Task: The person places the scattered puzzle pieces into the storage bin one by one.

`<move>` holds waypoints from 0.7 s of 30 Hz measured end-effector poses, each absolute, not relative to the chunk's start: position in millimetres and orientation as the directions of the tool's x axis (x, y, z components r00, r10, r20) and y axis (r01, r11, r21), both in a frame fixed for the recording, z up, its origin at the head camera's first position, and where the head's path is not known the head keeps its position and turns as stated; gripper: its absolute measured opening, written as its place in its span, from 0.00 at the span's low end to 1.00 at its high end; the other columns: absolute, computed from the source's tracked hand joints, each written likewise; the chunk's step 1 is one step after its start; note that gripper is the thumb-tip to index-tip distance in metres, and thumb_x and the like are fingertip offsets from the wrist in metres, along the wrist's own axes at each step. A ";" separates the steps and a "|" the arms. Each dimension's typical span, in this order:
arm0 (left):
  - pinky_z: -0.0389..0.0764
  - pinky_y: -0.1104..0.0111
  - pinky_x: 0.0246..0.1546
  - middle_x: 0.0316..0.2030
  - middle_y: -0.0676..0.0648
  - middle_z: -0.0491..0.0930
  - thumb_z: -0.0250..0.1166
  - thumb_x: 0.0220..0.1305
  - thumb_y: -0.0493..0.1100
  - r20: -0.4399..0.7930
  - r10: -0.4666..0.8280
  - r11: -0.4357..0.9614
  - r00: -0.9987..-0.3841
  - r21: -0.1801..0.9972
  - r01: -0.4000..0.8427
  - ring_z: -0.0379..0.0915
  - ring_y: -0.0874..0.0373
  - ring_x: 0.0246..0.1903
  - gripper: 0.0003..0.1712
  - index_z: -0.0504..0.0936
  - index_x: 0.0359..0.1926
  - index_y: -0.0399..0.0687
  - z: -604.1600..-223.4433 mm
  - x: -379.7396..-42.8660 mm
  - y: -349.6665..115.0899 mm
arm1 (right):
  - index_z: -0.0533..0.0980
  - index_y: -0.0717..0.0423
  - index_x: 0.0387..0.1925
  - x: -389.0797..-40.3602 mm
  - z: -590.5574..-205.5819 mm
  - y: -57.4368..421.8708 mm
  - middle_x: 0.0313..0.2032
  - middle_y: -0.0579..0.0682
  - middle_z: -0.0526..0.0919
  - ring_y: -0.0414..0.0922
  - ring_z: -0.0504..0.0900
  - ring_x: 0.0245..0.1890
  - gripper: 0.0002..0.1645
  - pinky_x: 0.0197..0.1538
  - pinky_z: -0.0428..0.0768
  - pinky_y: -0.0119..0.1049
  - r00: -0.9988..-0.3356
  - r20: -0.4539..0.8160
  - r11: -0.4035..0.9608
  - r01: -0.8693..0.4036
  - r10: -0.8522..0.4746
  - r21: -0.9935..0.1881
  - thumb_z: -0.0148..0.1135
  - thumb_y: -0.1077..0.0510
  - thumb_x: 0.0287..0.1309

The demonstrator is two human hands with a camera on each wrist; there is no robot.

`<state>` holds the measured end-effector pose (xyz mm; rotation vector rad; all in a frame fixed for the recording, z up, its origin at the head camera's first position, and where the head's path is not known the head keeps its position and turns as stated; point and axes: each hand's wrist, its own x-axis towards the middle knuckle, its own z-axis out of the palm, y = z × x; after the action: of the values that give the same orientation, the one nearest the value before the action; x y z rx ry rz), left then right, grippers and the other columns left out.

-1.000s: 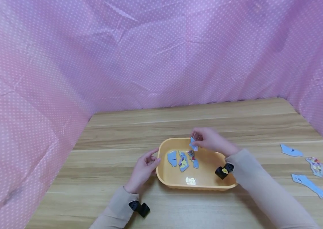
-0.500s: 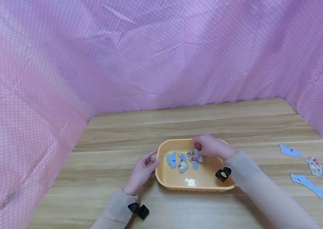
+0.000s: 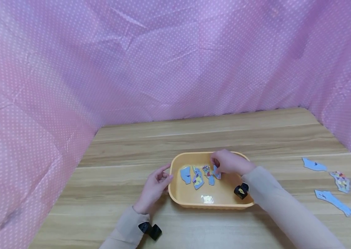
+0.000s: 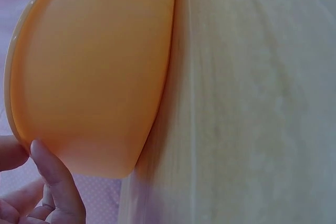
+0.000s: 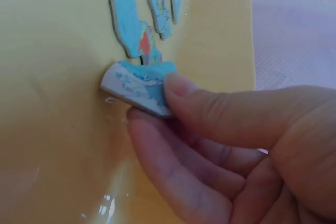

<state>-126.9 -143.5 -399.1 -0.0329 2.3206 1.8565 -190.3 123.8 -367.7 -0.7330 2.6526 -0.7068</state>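
Observation:
A yellow-orange plastic tray (image 3: 194, 201) sits on the wooden table. My left hand (image 3: 154, 186) pinches its left rim between thumb and fingers, as the left wrist view shows close up. Inside the tray, my right hand (image 3: 229, 162) pinches a blue-and-white puzzle piece (image 5: 139, 86) between thumb and fingertips, low over the tray floor. Left of it in the tray lie a blue piece (image 3: 185, 175), a blue-and-yellow piece (image 3: 198, 179) and a piece with a red patch (image 3: 208, 173). The held piece is partly covered by my fingers in the head view.
Three more puzzle pieces lie on the table at the right: a blue one (image 3: 314, 164), a multicoloured one (image 3: 341, 182) and a long blue one (image 3: 334, 202). A pink dotted cloth (image 3: 175, 69) hangs around the table's back and sides.
My right hand has lowered the held puzzle piece from the tray's far rim down into the tray, slightly to the right. The left hand keeps its hold on the rim.

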 end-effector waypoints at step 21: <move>0.73 0.73 0.22 0.35 0.40 0.75 0.58 0.65 0.35 -0.140 0.090 0.222 -0.986 0.968 -0.117 0.68 0.64 0.22 0.26 0.68 0.64 0.38 -401.4 -127.8 -143.0 | 0.80 0.60 0.30 -188.1 -379.7 118.4 0.29 0.50 0.79 0.44 0.74 0.31 0.11 0.36 0.76 0.34 -0.898 -0.161 0.808 -0.274 -0.409 -0.521 0.68 0.73 0.42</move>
<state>-127.8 -143.0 -401.4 -0.0257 2.3209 1.8621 -188.1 118.4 -379.7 -0.5258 2.7291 -0.7282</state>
